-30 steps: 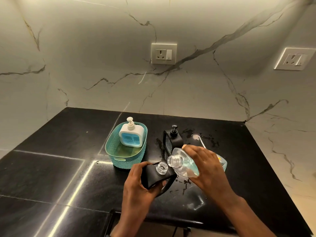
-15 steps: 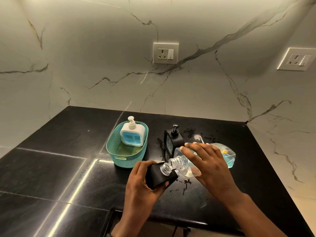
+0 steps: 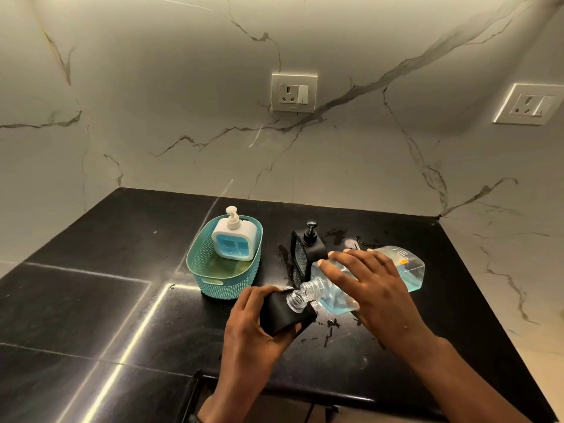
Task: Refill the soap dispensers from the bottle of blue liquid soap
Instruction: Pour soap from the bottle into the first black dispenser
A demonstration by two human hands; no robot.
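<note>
My left hand [image 3: 248, 322] grips a black soap dispenser [image 3: 282, 312] with a clear open neck, tilted on the black counter. My right hand [image 3: 372, 288] holds the clear bottle of blue liquid soap [image 3: 409, 270] tipped on its side, its open mouth touching the dispenser's neck. Blue soap pools in the bottle's lower side. A white dispenser [image 3: 234, 242] with blue soap and its pump on stands in a teal basket [image 3: 213, 282]. Another black dispenser [image 3: 306, 248] with its pump on stands behind the bottle.
Dark wet splashes [image 3: 329, 328] lie on the black counter [image 3: 91, 300] near my hands. A small white object [image 3: 351, 242] lies behind the bottle. Marble walls with two power sockets [image 3: 294, 92] enclose the counter at the back and right.
My right hand has tipped the bottle further, raising its base to the right and bringing its mouth down onto the black dispenser's neck. My left hand keeps the dispenser steady.
</note>
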